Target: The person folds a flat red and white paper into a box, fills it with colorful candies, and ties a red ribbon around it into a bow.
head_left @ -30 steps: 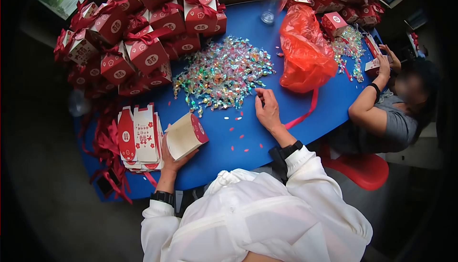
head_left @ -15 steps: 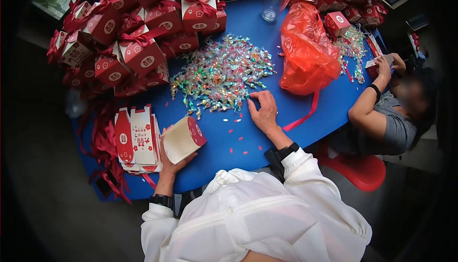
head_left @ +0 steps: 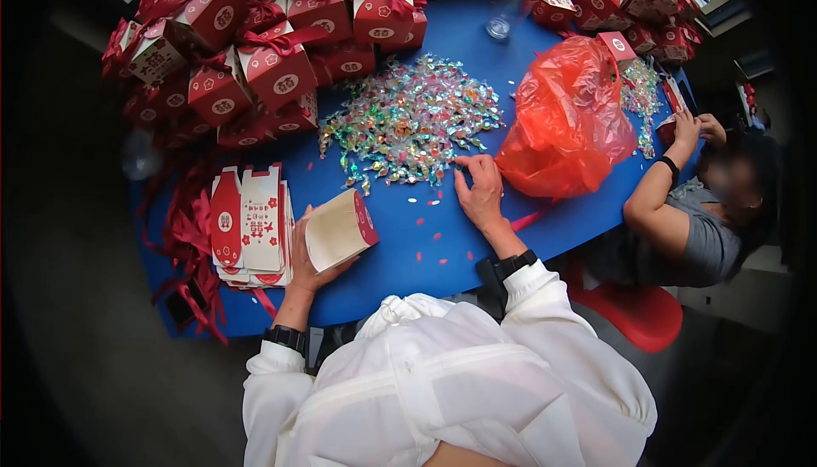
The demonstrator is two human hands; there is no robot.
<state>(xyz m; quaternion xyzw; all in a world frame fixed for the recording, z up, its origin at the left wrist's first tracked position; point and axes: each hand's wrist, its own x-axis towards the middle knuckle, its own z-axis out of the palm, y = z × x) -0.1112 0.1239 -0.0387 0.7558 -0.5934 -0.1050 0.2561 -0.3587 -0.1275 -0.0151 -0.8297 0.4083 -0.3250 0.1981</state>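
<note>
My left hand is wrapped round a small red and white cardboard box, tilted, its plain pale side facing up. Close by on the left lies a stack of flat printed box blanks. At the near right edge of a heap of shiny wrapped candies, my right hand has thumb and index finger close together at a small wrapped candy. A crumpled red plastic bag sits right beside that hand.
Finished red boxes with ribbons are piled at the back left. Loose dark red ribbons hang at the left edge. A glass jar stands at the back. On the right, a co-worker handles a box beside a smaller candy heap.
The red bag has slumped nearer and spread wider beside my right hand. My view has shifted slightly. My left hand keeps its hold on the box; my right fingertips stay at the heap's edge.
</note>
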